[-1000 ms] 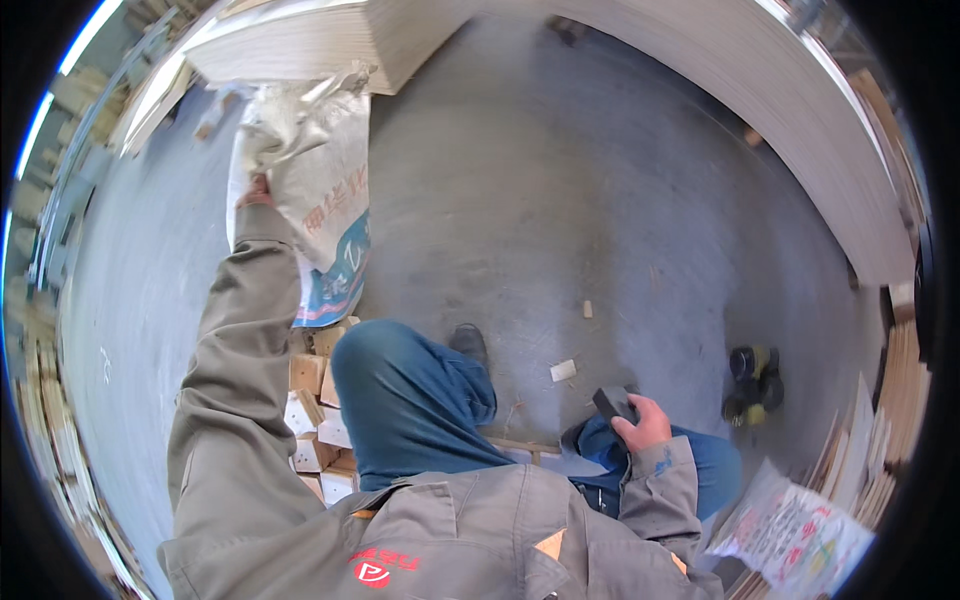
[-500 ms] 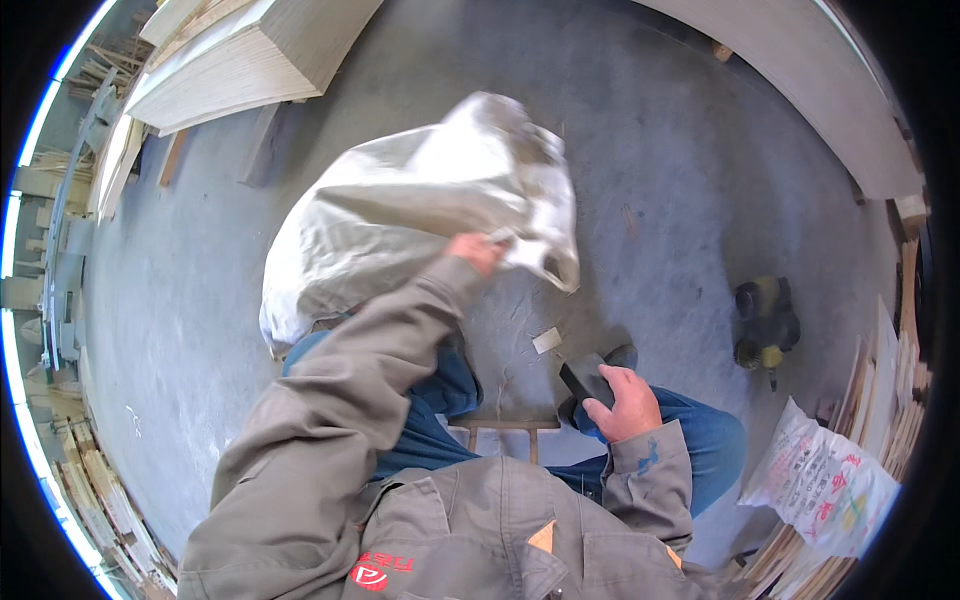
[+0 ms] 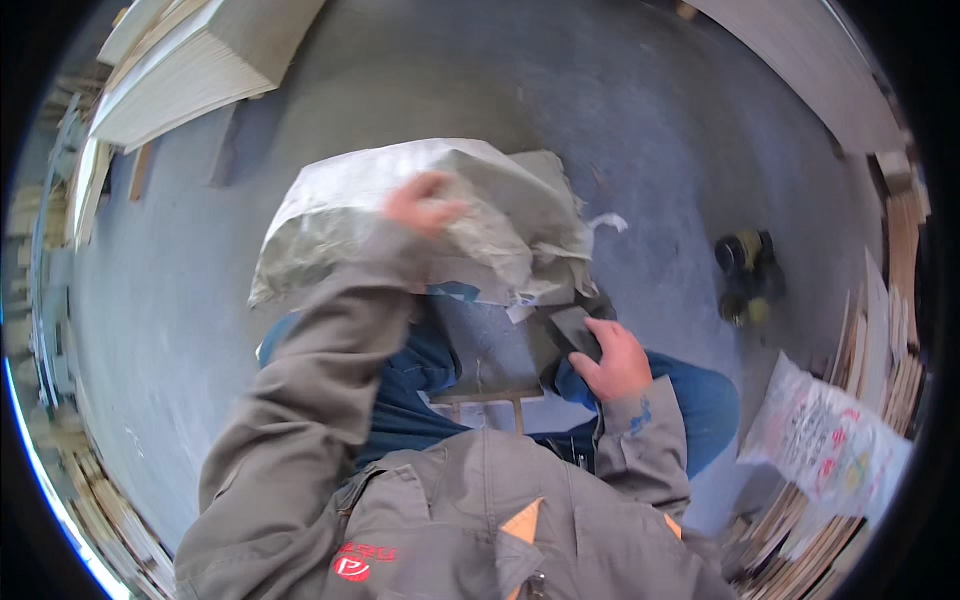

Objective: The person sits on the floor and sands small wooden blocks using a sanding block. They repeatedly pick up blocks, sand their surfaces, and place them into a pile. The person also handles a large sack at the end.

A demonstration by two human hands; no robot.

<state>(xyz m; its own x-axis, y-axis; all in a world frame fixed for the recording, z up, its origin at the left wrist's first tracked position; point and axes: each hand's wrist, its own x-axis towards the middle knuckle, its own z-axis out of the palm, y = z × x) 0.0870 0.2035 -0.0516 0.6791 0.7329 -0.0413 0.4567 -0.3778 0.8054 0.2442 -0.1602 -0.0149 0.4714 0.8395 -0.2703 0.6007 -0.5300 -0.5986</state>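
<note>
A crumpled white woven sack (image 3: 345, 205) lies on the floor in front of my knees, its loose end spread to the right. Over its middle is my left hand (image 3: 425, 203), blurred, with thumb and fingers apart; whether it touches the cloth I cannot tell. My right hand (image 3: 617, 362) rests near my right knee, closed round a dark grey rectangular block (image 3: 574, 333). The block's front end sticks out past the fingers, close to the sack's near right edge.
A black and yellow-green power tool (image 3: 745, 270) sits on the floor to the right. Beyond it are wooden strips (image 3: 905, 290) and a white printed bag (image 3: 825, 435). Stacked boards (image 3: 190, 75) stand far left, with a large pale panel (image 3: 800, 60) far right.
The sack's raised end has dropped and flattened to the right, covering the small pale piece on the floor. My left hand has let go and moved left and up. My right hand still holds the block.
</note>
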